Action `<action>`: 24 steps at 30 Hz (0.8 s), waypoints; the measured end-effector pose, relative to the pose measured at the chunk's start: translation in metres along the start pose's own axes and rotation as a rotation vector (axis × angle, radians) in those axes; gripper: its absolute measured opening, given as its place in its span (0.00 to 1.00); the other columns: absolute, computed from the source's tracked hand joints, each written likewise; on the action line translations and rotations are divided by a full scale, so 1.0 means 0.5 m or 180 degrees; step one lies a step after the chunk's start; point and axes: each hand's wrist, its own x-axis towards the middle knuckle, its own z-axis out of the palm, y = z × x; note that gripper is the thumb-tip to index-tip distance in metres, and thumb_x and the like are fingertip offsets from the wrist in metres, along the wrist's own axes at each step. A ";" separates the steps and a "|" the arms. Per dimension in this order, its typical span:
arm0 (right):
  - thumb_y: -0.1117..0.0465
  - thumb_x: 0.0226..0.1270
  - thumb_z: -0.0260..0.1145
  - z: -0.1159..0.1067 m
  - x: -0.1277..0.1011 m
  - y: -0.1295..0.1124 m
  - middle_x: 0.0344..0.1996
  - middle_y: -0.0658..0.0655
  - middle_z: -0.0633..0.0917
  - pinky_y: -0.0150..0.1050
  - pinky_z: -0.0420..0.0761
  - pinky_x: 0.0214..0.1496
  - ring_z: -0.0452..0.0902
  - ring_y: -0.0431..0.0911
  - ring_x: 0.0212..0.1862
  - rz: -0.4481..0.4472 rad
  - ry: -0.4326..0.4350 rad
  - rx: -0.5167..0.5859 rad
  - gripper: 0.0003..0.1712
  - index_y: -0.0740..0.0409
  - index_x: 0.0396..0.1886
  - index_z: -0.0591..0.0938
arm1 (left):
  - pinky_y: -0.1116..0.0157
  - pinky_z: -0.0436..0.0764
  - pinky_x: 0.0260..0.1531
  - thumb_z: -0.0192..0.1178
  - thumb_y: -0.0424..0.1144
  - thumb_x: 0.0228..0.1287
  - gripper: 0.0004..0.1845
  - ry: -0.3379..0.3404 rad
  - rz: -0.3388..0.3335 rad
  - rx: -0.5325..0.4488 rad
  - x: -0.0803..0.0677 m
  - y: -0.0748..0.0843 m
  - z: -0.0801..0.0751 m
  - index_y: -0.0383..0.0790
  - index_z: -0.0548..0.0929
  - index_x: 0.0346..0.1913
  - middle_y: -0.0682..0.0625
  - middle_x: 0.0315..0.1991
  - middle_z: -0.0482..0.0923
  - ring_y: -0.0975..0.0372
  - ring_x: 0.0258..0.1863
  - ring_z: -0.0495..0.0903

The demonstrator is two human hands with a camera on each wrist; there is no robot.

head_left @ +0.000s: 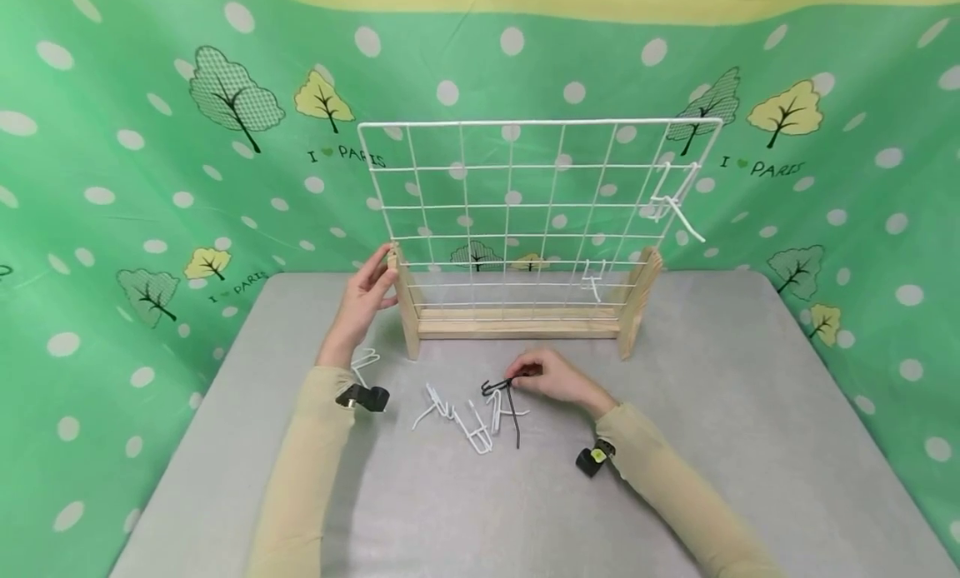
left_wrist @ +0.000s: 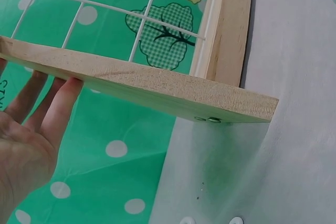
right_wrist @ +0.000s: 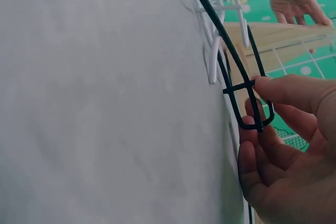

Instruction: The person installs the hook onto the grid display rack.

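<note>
Black wire is showing between the fingers of the right hand (head_left: 558, 378), which is pinching a black hook (head_left: 504, 399) by its looped end; the long stem is trailing toward the person over the grey table (head_left: 750, 445). The right wrist view is showing the thumb and fingertips (right_wrist: 283, 90) curling round the hook's small frame, with the stem running away along the table surface. Just beside it, a loose heap of white hooks (head_left: 465, 416) is lying on the table, touching or overlapping the black one. One more white hook (head_left: 365, 361) is lying near the left forearm.

Farther back, the left hand (head_left: 365, 299) is resting with straight, relaxed fingers against the left upright of a wooden stand (head_left: 517, 320), gripping nothing; the left wrist view is showing the open palm (left_wrist: 23, 145) lying along the wooden foot. The stand is holding a white wire grid (head_left: 536, 207) upright. Two white hooks are hanging on the grid, one low on the right (head_left: 592, 280) and one high at the right edge (head_left: 675, 201). Behind everything, a green curtain (head_left: 150, 145) with white dots and trees is hanging.
</note>
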 end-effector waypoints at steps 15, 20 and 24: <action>0.76 0.61 0.64 -0.014 -0.044 -0.066 0.36 0.66 0.84 0.29 0.78 0.39 0.77 0.45 0.37 0.0468 0.0496 0.0550 0.08 0.77 0.40 0.82 | 0.61 0.83 0.47 0.49 0.41 0.76 0.28 0.0009 -0.0049 -0.0026 -0.005 -0.003 -0.007 0.45 0.59 0.75 0.36 0.67 0.65 0.46 0.63 0.66; 0.75 0.62 0.65 -0.019 -0.049 -0.045 0.38 0.67 0.84 0.33 0.79 0.38 0.77 0.41 0.36 0.0674 0.0760 0.0706 0.10 0.77 0.43 0.81 | 0.60 0.82 0.47 0.49 0.40 0.76 0.28 -0.0002 -0.0051 -0.0057 -0.006 -0.001 -0.003 0.44 0.59 0.75 0.36 0.67 0.65 0.47 0.63 0.66; 0.73 0.61 0.66 -0.026 -0.049 -0.030 0.37 0.62 0.85 0.33 0.79 0.38 0.78 0.39 0.36 0.0625 0.0968 0.0771 0.11 0.76 0.43 0.81 | 0.56 0.81 0.50 0.47 0.36 0.76 0.27 0.0001 -0.0090 -0.0106 -0.006 0.006 0.001 0.42 0.57 0.75 0.35 0.68 0.63 0.45 0.64 0.65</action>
